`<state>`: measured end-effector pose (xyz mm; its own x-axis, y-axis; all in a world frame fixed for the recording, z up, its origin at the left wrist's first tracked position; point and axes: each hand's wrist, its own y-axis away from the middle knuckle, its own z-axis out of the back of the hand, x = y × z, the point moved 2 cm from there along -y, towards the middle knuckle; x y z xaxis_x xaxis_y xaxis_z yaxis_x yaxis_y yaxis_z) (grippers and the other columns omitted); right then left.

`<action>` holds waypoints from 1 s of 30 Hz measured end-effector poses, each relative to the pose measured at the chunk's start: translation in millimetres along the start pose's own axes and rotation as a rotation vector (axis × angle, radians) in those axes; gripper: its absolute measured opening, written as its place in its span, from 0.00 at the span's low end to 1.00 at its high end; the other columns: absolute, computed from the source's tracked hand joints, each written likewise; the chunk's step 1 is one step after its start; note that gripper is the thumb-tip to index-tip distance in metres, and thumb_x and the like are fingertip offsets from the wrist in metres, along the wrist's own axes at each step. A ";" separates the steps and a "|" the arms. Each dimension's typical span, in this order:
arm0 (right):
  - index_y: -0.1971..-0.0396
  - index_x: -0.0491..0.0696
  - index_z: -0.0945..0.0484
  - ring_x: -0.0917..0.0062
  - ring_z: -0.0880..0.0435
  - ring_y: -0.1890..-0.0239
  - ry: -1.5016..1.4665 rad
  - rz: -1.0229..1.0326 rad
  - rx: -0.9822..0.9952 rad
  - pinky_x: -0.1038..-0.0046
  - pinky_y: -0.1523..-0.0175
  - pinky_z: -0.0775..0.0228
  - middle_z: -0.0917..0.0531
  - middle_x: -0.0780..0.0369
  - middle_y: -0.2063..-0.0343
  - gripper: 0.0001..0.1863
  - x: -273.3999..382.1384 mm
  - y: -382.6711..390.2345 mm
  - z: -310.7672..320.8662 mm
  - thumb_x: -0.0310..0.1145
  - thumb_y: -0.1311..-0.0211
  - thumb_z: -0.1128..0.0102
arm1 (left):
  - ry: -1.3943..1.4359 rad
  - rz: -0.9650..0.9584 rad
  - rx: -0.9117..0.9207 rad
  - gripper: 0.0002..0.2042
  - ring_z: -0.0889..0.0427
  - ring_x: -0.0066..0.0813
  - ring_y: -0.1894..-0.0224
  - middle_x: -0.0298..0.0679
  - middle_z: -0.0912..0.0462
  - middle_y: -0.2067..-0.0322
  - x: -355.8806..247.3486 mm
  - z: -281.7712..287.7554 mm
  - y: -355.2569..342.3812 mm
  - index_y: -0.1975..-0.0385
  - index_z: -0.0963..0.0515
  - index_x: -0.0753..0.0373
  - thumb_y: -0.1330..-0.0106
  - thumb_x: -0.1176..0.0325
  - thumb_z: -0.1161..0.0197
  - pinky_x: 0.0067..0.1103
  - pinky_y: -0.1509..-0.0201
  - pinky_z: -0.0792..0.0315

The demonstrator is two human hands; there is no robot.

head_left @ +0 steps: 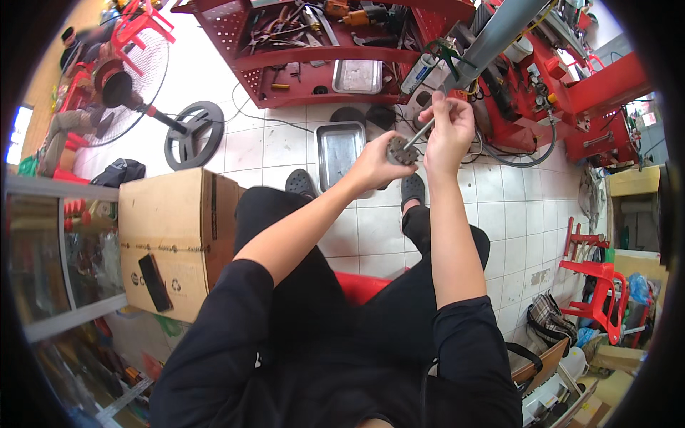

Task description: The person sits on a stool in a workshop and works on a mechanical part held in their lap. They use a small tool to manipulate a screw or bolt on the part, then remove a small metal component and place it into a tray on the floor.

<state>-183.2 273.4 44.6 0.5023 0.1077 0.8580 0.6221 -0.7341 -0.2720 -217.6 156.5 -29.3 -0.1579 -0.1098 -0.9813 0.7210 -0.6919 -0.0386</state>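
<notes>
My left hand [374,158] is closed round a dark, round metal part [402,150] with several holes in its face. Held up over the floor, this part faces toward my right hand [448,132]. The fingers of that hand pinch a thin metal rod [421,135], which slants down so that its lower end meets the face of the part. The rod's upper end is hidden in my fingers, so I cannot tell what kind of tool it is. Below my hands, a rectangular metal tray [322,158] lies on the tiled floor.
A red tool cart [328,55] ahead carries pliers, drills and a smaller tray [358,75]. Red machinery [606,89] stands at the right. On my left are a cardboard box [164,228] with a black phone [155,282] on it and a standing fan [194,134].
</notes>
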 end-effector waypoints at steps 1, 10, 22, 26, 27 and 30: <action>0.68 0.44 0.28 0.83 0.24 0.78 0.009 -0.018 -0.021 0.81 0.71 0.31 0.22 0.64 0.77 0.11 -12.3 -1.5 4.6 0.31 0.40 0.33 | 0.015 0.048 0.022 0.25 0.21 0.23 0.67 0.40 0.18 0.69 10.3 0.0 -2.9 0.59 0.26 0.64 0.56 0.61 0.25 0.23 0.59 0.26; 0.55 0.38 0.21 0.84 0.22 0.66 0.194 -0.319 0.044 0.81 0.60 0.33 0.18 0.64 0.69 0.17 -71.1 -27.8 42.1 0.38 0.34 0.40 | 0.007 0.131 0.063 0.25 0.20 0.26 0.62 0.41 0.18 0.65 72.8 -12.4 -35.4 0.56 0.29 0.65 0.55 0.66 0.27 0.25 0.55 0.26; 0.60 0.44 0.26 0.78 0.19 0.66 0.178 -0.456 -0.119 0.77 0.59 0.31 0.17 0.60 0.67 0.12 -92.5 -41.4 83.3 0.36 0.36 0.38 | 0.177 0.268 0.024 0.31 0.21 0.33 0.61 0.46 0.22 0.62 92.5 -37.9 -37.6 0.49 0.33 0.69 0.55 0.63 0.32 0.24 0.54 0.27; 0.62 0.44 0.27 0.80 0.19 0.70 0.016 -0.563 -0.121 0.79 0.63 0.33 0.17 0.60 0.70 0.13 -89.7 -41.7 77.9 0.37 0.37 0.37 | 0.338 0.322 0.097 0.33 0.21 0.29 0.60 0.47 0.21 0.61 81.8 -40.8 -32.5 0.46 0.37 0.69 0.53 0.66 0.32 0.23 0.54 0.27; 0.62 0.44 0.27 0.79 0.19 0.70 -0.008 -0.582 -0.094 0.79 0.63 0.32 0.17 0.60 0.69 0.13 -86.7 -41.5 75.3 0.37 0.36 0.38 | 0.403 0.305 0.103 0.34 0.21 0.28 0.60 0.47 0.21 0.62 78.1 -42.1 -29.7 0.45 0.38 0.68 0.53 0.66 0.31 0.23 0.54 0.27; 0.62 0.43 0.26 0.78 0.18 0.69 0.071 -0.512 -0.071 0.78 0.62 0.31 0.17 0.60 0.68 0.13 -81.1 -36.7 69.0 0.38 0.35 0.40 | 0.239 0.319 0.132 0.37 0.21 0.25 0.62 0.45 0.20 0.64 52.7 -38.8 -26.0 0.44 0.40 0.67 0.54 0.65 0.27 0.21 0.56 0.26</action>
<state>-205.3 337.9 -45.1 0.1012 0.4210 0.9014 0.7341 -0.6431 0.2180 -218.5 196.4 -87.4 0.2313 -0.1749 -0.9570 0.6137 -0.7371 0.2831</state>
